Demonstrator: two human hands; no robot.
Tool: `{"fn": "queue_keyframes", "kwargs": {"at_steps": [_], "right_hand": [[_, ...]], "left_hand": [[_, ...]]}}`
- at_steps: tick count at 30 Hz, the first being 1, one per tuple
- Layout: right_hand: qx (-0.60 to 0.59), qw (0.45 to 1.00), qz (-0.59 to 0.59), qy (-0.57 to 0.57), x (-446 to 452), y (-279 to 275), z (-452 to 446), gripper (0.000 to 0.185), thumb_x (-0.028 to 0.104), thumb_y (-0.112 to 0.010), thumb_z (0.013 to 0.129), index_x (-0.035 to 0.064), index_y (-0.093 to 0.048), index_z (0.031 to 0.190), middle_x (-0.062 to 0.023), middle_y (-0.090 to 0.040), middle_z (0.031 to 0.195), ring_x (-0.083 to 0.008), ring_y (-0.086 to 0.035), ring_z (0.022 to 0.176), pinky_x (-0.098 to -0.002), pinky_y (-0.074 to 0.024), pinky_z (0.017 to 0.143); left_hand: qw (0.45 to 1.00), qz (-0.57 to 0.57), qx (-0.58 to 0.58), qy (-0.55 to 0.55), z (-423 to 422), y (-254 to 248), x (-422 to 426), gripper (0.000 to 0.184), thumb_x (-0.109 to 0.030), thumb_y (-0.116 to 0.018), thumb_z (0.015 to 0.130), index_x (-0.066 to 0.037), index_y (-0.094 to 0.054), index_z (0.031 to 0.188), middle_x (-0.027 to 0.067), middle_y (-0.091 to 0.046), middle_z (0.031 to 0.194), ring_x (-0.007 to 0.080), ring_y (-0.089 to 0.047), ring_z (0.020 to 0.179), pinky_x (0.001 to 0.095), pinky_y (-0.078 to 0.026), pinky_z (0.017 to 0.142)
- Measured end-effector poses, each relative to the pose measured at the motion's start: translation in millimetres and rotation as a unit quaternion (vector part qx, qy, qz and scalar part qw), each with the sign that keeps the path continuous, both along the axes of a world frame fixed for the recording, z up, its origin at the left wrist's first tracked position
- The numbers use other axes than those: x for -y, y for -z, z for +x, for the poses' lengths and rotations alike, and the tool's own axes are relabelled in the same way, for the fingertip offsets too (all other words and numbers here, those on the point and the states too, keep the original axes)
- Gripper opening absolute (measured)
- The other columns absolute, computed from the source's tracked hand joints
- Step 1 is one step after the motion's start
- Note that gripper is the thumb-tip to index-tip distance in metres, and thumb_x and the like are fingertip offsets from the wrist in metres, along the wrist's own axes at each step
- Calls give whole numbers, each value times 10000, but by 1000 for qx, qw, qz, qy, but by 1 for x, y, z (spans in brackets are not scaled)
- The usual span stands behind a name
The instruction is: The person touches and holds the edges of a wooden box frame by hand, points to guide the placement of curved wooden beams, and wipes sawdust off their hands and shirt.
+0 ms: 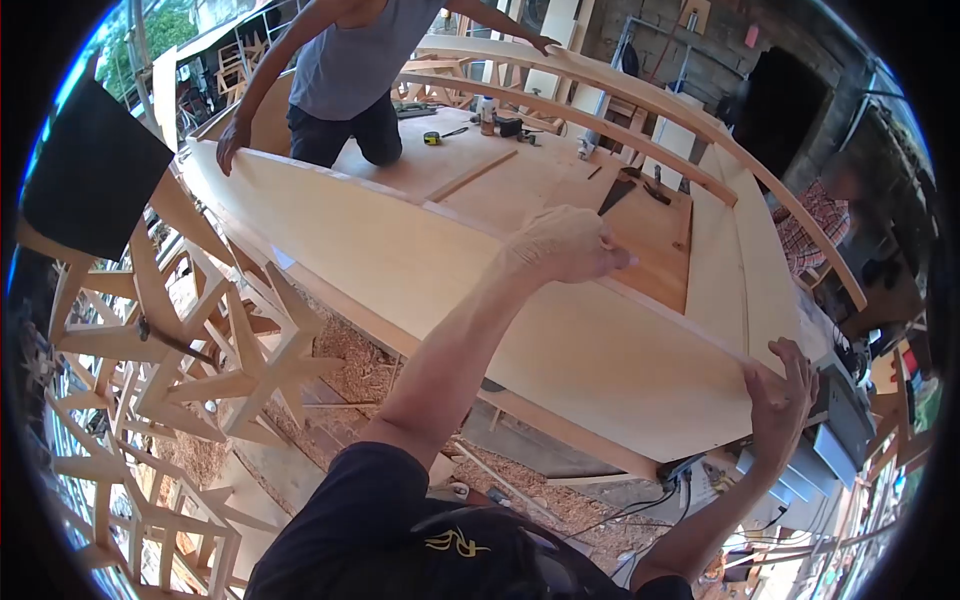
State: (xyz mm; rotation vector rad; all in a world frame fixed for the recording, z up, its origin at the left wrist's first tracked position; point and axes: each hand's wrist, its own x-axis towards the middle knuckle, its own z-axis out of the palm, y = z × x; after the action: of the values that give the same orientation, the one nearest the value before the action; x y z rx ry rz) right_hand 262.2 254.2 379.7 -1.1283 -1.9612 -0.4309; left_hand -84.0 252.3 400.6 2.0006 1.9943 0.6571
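Note:
A long curved plywood panel (400, 240) stands on edge across the view. My left hand (565, 245) is closed just over the middle of its upper edge. The fingers are curled with a pale tip at the front, and what they hold, if anything, is hidden. At the panel's right end, my right hand (780, 400) is open with fingers apart, its thumb against the panel. A co-worker (355, 65) kneels behind the panel's left part, one hand (235, 140) on its upper edge and the other hand (543, 45) on a curved wooden rail (640, 92).
A handsaw (618, 190), a yellow tape measure (432, 138), a bottle (487, 115) and a dark power tool (512, 127) lie on the wooden surface (400, 165). Star-shaped wooden frames (240, 350) pile up at left. Cables (640, 510) and shavings (350, 370) cover the floor. Another person (810, 220) is at right.

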Motion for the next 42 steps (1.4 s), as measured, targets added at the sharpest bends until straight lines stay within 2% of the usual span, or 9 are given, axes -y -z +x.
{"fn": "queue_keyframes", "kwargs": {"at_steps": [7,14,17,23,29,32,35,38,42], "right_hand": [[20,998,-6,68,-1,14,6,263,277,-779,764,66,-709,904,-40,-688,907,-257,-595,931,-418,-356,1033],[5,998,-17,68,1,11,4,326,334,-807,741,55,-696,868,-58,-652,846,-264,-575,889,-413,-369,992],[0,997,-16,70,4,9,1,351,358,-821,735,56,-691,858,-58,-636,828,-265,-569,889,-411,-365,989],[-3,998,-23,64,6,9,3,346,350,-813,740,56,-701,885,-62,-642,835,-263,-569,892,-413,-348,1007],[7,998,-48,34,10,5,6,303,297,-753,778,56,-705,957,-77,-675,896,-273,-570,905,-412,-336,1035],[2,998,-60,28,13,3,7,319,309,-754,784,57,-703,973,-76,-679,900,-275,-575,923,-416,-332,1041],[4,997,-65,28,12,4,9,336,337,-753,806,64,-702,994,-72,-681,936,-271,-586,983,-423,-324,1057],[14,997,-68,40,12,4,8,392,381,-746,834,81,-686,1079,-68,-676,1078,-265,-577,1111,-441,-302,1094],[21,999,17,30,1,17,12,527,433,-735,855,109,-619,1255,-68,-605,1329,-271,-513,1292,-473,-254,1154]], "left_hand": [[1000,11,-12,21,-2,7,-4,576,-638,-588,902,-154,-754,1167,65,-767,864,267,-715,989,434,-534,930],[999,28,-2,16,-3,4,1,598,-642,-622,883,-149,-736,1202,45,-765,817,240,-722,977,414,-548,907],[999,29,22,16,-5,7,0,590,-649,-653,869,-158,-731,1186,117,-740,942,266,-699,935,410,-526,835],[1000,22,20,-7,1,-1,7,619,-633,-652,867,-121,-727,1205,56,-771,841,243,-721,988,414,-538,913],[999,28,19,-24,0,1,6,636,-612,-680,852,-90,-715,1214,83,-772,883,260,-719,995,414,-536,920],[999,32,30,-12,-5,5,3,699,-638,-697,845,-56,-694,1231,141,-742,1006,270,-706,946,406,-539,839],[996,68,50,-23,-3,8,4,685,-612,-719,839,-49,-693,1229,154,-736,1022,277,-706,952,408,-540,853],[976,208,41,-47,0,18,9,628,-546,-774,816,-47,-706,1191,160,-713,1107,297,-685,1017,402,-536,879],[893,450,36,-6,-4,27,8,557,-421,-821,797,-83,-681,1217,129,-636,1266,315,-603,1169,433,-463,1004]]}}
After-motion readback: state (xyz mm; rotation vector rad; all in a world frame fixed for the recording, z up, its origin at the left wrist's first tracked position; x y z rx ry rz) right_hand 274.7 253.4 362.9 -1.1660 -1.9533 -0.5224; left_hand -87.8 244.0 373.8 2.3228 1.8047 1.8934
